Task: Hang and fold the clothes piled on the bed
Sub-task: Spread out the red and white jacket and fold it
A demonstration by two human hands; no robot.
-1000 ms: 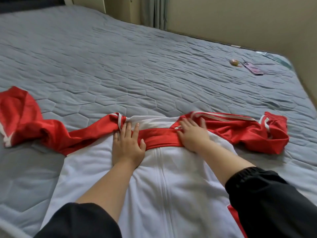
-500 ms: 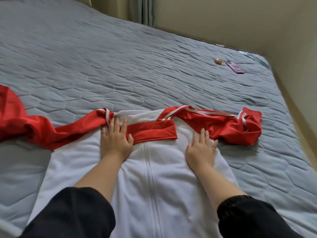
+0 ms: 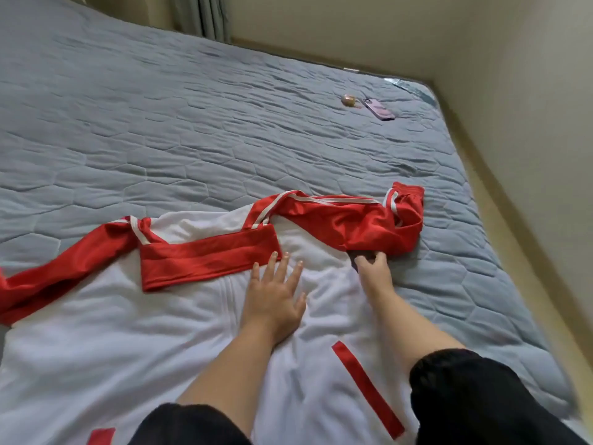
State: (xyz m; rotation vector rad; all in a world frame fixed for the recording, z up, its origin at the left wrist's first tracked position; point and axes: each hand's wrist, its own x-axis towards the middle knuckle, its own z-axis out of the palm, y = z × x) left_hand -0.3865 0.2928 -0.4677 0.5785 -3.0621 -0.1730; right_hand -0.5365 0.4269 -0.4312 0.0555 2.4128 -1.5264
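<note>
Left hand (image 3: 272,303) crossed the zip (image 3: 229,303); right hand (image 3: 373,271) (fingers (image 3: 362,261) curled) now grips the red sleeve (image 3: 346,226).

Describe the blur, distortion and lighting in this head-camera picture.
Head view: soft, even light, no glare; a dark shadow under the red sleeve by the right hand; the bed smears and bends along its right edge, from motion blur and wide-angle distortion.

Person, two arms in view. Clothing: left sleeve (image 3: 192,425) black, soft matte fabric, loose and bunched, ending short of the wrist so the forearm is bare. Clothing: right sleeve (image 3: 475,396) same black fabric, fuller, closing in a gathered elastic cuff partway along the forearm. Bare parts: left hand (image 3: 274,300), right hand (image 3: 373,268). Both sleeves plain, one colour throughout; blur softens the right one's outer edge.
</note>
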